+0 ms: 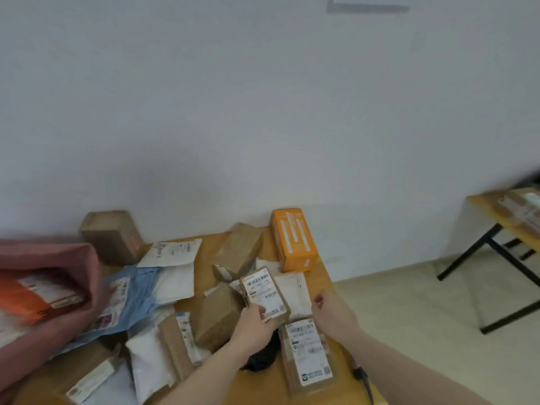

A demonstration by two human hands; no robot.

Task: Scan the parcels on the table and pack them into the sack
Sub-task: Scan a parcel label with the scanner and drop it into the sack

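Browns, whites and one bright orange on a tan wooden bench (324,276)

The sack (58,258) is dusty pink; inside it lies an orange-red parcel (26,302). The small box (264,293) is brown with a white barcoded label. An orange box (293,238) carries white stripes. A mailer (131,290) is pale blue.

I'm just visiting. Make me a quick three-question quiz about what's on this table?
1. True or false: the left hand holds a small brown parcel with its label facing up.
2. What colour is the box at the table's far edge by the wall: A blue, B orange, C green?
3. Fill in: the pink sack lies on the table's ____ side.

Key: 1 true; 2 B; 3 left.
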